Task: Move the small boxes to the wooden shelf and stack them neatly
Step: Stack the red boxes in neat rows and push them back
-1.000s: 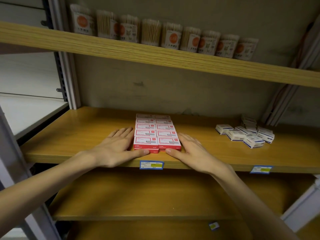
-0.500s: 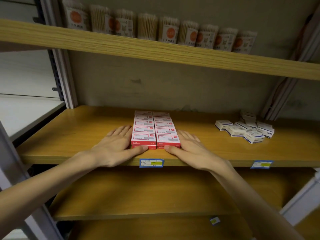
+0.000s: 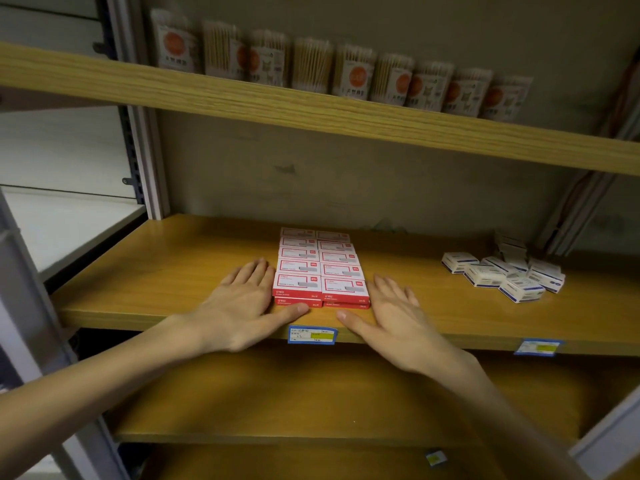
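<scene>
Several small red and white boxes (image 3: pixel 320 268) lie stacked two high in two neat rows on the wooden shelf (image 3: pixel 173 271). My left hand (image 3: pixel 242 303) lies flat on the shelf against the left side of the block, its thumb touching the front box. My right hand (image 3: pixel 391 313) lies flat just right of the block, its thumb a little in front of the boxes and apart from them. Both hands have straight fingers and hold nothing.
A loose pile of white and blue small boxes (image 3: pixel 505 275) sits at the right of the same shelf. Packs of cotton swabs (image 3: pixel 346 71) line the shelf above. Blue price labels (image 3: pixel 311 335) mark the shelf's front edge. Another wooden shelf (image 3: pixel 311 403) lies below.
My right thumb has come off the front of the red boxes and the right hand has slid slightly back. My left hand stays against the block.
</scene>
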Tool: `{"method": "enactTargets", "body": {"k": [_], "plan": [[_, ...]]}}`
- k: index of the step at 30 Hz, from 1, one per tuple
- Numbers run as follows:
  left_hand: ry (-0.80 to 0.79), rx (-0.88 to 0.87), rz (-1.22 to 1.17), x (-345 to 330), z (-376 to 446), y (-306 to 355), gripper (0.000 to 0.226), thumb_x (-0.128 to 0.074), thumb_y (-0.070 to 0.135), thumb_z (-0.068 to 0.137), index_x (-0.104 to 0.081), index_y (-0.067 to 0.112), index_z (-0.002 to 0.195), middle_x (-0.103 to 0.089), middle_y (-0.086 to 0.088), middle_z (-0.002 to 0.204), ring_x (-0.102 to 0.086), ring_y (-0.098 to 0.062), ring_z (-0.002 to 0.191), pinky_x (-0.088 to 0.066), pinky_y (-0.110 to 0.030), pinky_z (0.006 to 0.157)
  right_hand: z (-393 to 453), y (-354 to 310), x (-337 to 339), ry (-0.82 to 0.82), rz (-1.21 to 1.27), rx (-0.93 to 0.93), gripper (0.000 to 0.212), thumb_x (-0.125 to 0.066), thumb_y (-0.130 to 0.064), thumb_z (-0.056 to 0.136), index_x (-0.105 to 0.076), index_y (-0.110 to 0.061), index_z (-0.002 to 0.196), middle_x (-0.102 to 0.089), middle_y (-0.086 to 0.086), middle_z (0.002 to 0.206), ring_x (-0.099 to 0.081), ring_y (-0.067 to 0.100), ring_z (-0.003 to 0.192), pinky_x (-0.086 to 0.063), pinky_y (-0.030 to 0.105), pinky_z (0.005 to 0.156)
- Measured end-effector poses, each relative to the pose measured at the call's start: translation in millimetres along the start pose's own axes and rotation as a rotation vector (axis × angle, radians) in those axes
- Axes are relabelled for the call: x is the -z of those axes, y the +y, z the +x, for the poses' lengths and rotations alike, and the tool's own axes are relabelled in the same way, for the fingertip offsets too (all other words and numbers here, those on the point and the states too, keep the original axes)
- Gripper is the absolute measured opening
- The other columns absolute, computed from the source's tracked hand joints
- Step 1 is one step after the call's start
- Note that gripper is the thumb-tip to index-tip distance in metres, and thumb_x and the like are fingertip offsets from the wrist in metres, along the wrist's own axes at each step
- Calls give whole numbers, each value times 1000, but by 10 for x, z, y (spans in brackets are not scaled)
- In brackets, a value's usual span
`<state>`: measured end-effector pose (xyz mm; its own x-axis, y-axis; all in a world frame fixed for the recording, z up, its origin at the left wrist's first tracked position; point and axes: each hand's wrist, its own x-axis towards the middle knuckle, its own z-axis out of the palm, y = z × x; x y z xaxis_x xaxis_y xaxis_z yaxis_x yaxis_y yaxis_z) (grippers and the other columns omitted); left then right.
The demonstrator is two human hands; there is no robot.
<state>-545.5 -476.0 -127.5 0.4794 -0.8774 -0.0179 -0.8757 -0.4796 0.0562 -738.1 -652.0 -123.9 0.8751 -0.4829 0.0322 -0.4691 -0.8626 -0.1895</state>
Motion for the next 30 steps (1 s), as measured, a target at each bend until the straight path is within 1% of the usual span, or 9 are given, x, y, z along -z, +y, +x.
{"method": "enactTargets", "body": {"k": [4, 8, 12, 14, 16, 18, 22, 27, 30], "plan": [[3, 7, 14, 19, 3, 49, 122, 16, 92, 62, 3, 23, 162, 1, -5, 170, 7, -24, 156, 0, -42, 125, 25, -22, -30, 14, 4, 31, 84, -16, -78, 89, -13, -35, 161, -13, -2, 170, -2, 19, 157, -2, 53, 126], [-20, 7, 11, 41, -4, 60, 123, 15, 93, 62, 4, 23, 162, 2, -4, 170, 8, -24, 156, 0, -43, 126, 32, -4, -19, 10, 12, 29, 86, -15, -80, 88, -11, -36, 162, -10, -3, 170, -3, 19, 157, -2, 51, 126], [-53, 60, -39, 189, -3, 52, 123, -10, 99, 70, 5, 19, 162, 4, -2, 170, 6, -21, 156, 1, -38, 124, 58, -4, 81, -1, 49, -19, 103, -25, -89, 79, -10, -30, 162, -9, 1, 171, -4, 20, 157, -6, 49, 127], [-44, 89, -68, 263, 60, -16, 138, -12, 106, 57, 6, 18, 162, 6, -2, 170, 6, -21, 156, 0, -39, 124, 135, 17, 133, 2, 75, -22, 112, -32, -94, 73, -12, -29, 162, -12, 2, 170, -9, 22, 157, -11, 49, 127], [-69, 84, -115, 299, 127, -88, 149, -12, 110, 44, 5, 20, 162, 6, 0, 169, 5, -20, 156, -1, -40, 124, 215, 28, 142, -13, 112, 16, 114, -35, -99, 68, -15, -36, 160, -18, -2, 168, -15, 23, 155, -16, 51, 125], [-119, 39, -163, 292, 165, -92, 146, -17, 110, 44, 6, 27, 161, 6, 2, 170, 6, -19, 156, -1, -42, 124, 275, 42, 104, -25, 103, 56, 115, -31, -104, 64, -15, -42, 159, -21, -7, 167, -16, 22, 154, -14, 54, 125], [-102, -1, -110, 220, 155, 13, 125, -31, 100, 64, 10, 32, 160, 6, 4, 170, 7, -21, 156, 1, -43, 124, 334, 53, 48, 4, 96, 83, 112, -24, -105, 64, -18, -44, 158, -26, -9, 165, -21, 21, 152, -14, 56, 124], [-114, -2, -109, 199, 171, 7, 137, -16, 108, 49, 10, 33, 160, 6, 4, 170, 7, -23, 156, -1, -45, 124, 331, 77, 54, -18, 91, 81, 112, -25, -104, 65, -15, -43, 158, -25, -10, 165, -23, 19, 151, -17, 55, 123], [-158, -2, -167, 321, 154, -79, 139, -18, 110, 46, 12, 34, 159, 10, 5, 169, 11, -19, 155, 0, -44, 124, 267, 67, 158, -7, 80, 55, 119, -33, -103, 64, -10, -38, 161, -18, -6, 168, -20, 20, 154, -22, 51, 123]]}}
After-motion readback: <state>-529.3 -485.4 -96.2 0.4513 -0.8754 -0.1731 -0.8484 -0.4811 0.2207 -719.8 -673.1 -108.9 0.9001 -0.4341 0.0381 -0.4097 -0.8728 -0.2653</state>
